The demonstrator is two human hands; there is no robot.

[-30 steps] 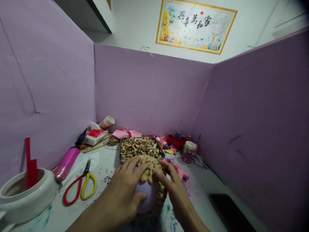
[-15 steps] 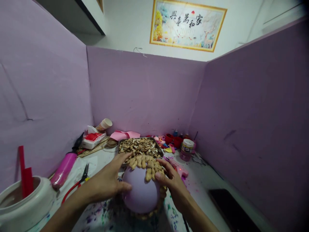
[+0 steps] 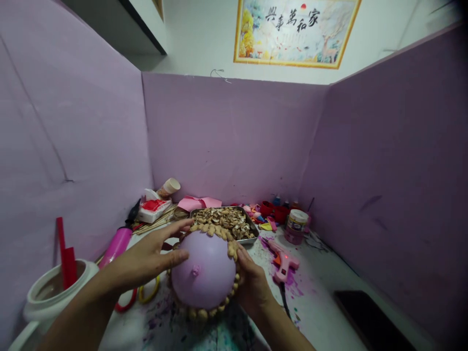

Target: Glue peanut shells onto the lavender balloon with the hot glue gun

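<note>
I hold a pale purple balloon [image 3: 205, 272] in front of me with both hands, its knot turned toward me. Peanut shells [image 3: 218, 230] are stuck round its far side and rim. My left hand [image 3: 146, 258] grips the balloon's left side, fingers curled over the shell edge. On the right side, my right hand [image 3: 252, 282] cups it, with the thumb on the shells. Behind the balloon stands a metal tray [image 3: 252, 229] full of loose peanut shells.
A pink glue gun [image 3: 282, 261] lies to the right, a jar [image 3: 296, 226] beyond it. Red and yellow scissors [image 3: 141, 297], a pink pump [image 3: 116, 246] and a white pot [image 3: 51, 292] sit at the left. Purple boards wall in the paint-stained table [image 3: 321, 278]. A dark slab [image 3: 369, 319] lies at right.
Both hands have tilted the balloon toward me, so its bare side and knot now face me and the shells have swung to the far edge. The glue gun has come into sight.
</note>
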